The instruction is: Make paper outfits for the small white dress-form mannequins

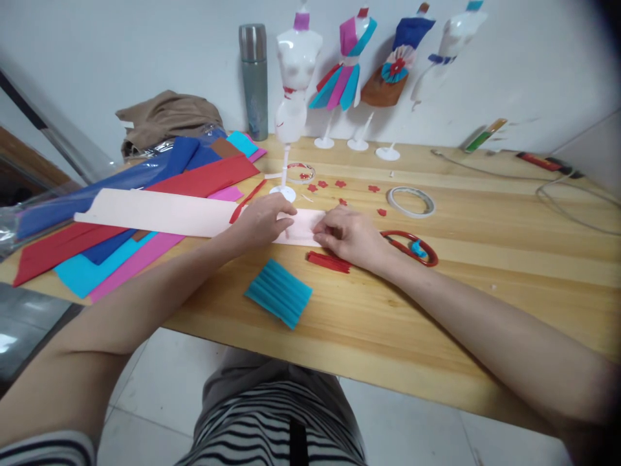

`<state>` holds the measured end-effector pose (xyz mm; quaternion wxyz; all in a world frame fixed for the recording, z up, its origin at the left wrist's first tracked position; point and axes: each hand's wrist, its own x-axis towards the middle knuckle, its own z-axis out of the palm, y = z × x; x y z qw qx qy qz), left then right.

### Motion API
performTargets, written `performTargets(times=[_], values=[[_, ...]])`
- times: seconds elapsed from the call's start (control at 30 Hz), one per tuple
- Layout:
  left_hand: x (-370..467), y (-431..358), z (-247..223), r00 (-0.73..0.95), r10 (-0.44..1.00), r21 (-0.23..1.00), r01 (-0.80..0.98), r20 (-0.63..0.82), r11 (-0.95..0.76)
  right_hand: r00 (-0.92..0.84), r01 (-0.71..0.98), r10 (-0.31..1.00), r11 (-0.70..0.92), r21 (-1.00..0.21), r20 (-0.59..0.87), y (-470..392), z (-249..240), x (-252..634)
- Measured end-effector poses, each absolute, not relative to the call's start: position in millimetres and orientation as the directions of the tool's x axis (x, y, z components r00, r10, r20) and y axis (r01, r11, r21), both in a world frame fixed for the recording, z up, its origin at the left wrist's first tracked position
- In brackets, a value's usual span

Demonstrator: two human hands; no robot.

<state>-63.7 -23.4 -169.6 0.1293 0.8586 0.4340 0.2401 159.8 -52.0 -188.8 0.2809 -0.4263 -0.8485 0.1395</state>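
Note:
A long pale pink strip of crepe paper [194, 217] runs from the left pile to the middle of the table. My left hand [264, 217] rests over it near its right part, thumb and fingers apart. At the strip's right end, my right hand [347, 233] has its fingertips pinched together on the paper edge. Just below that hand lies a folded red piece of crepe paper [328, 261]. A pleated teal piece of crepe paper [280, 293] lies closer to the table's front edge. Red-handled scissors [427, 254] sit beside my right wrist, partly hidden by it.
Coloured paper strips [204, 180] are piled at left. One mannequin [292, 84] stands behind my hands; several dressed ones [349, 71] line the wall. Small red paper flowers [340, 184], a tape roll [411, 202] and a cable [478, 169] lie behind. A tall flask [255, 90] stands upright.

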Motion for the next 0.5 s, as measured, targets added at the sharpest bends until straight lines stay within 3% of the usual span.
performTargets(times=[0.2,0.33,0.5], values=[[-68,-17,-174,0.470,0.843,0.417,0.733,0.261,-0.538,-0.439,0.662,0.842,0.540,-0.520,0.315,-57,-182,158],[-63,-18,-179,0.508,0.839,0.395,0.743,0.195,-0.541,-0.449,0.683,0.817,0.575,-0.451,0.363,-53,-187,159],[-62,-20,-184,0.547,0.803,0.405,0.696,0.236,-0.593,-0.486,0.676,0.802,0.597,-0.432,0.347,-47,-197,161]])
